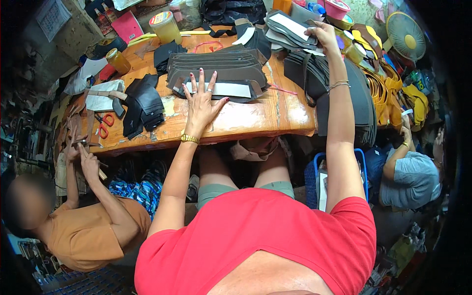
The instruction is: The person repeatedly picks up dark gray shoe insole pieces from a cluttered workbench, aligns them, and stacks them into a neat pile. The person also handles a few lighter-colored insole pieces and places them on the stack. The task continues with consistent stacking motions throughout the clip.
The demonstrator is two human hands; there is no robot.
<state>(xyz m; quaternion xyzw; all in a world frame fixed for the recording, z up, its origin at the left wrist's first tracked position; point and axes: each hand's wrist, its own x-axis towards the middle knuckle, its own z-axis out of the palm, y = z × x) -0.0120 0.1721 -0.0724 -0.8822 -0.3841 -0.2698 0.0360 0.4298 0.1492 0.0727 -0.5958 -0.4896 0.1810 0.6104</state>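
My left hand (200, 101) lies flat with its fingers spread on a dark cut piece with a white strip (231, 90) along it. That piece is at the near edge of a row of overlapping dark grey pieces (216, 64) on the table. At the back right, my right hand (324, 37) is closed, thumb and fingers pinching the edge of a dark piece with a white strip (291, 27) on top of a pile of similar ones. The fingertips are partly hidden there. Below that pile fans a large stack of dark grey sheets (344, 101).
Orange-handled scissors (105, 125), a hammer (109, 97) and black pieces (141, 105) lie on the left of the wooden table (246, 118). Jars (165, 28) stand behind. Yellow pieces (388, 93) and a fan (405, 37) are at right. Co-workers sit on both sides; a blue basket (311, 182) stands below.
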